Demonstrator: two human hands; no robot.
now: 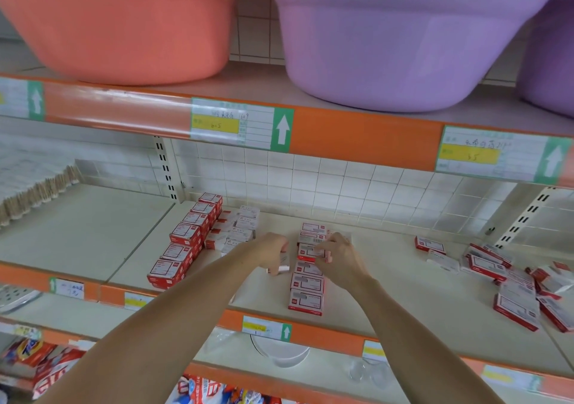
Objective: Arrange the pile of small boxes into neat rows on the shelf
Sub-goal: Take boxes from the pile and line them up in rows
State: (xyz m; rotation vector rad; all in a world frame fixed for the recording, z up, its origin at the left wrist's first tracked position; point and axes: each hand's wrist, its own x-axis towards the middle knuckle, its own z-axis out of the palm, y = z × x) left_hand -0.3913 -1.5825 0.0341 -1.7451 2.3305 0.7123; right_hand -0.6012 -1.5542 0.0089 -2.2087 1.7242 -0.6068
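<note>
On the shelf (388, 279), a middle row (307, 267) of about six red-and-white boxes is laid front to back. One small box (283, 263) is gripped in the curled fingers of the left hand (273, 253), just left of that row. Another box (323, 253) is pinched by the right hand (337, 256) over the row. A left row (186, 242) of six stacked boxes is seen, with some white boxes (236, 229) beside it. A loose pile (509, 276) of roughly a dozen is spread at the right.
</note>
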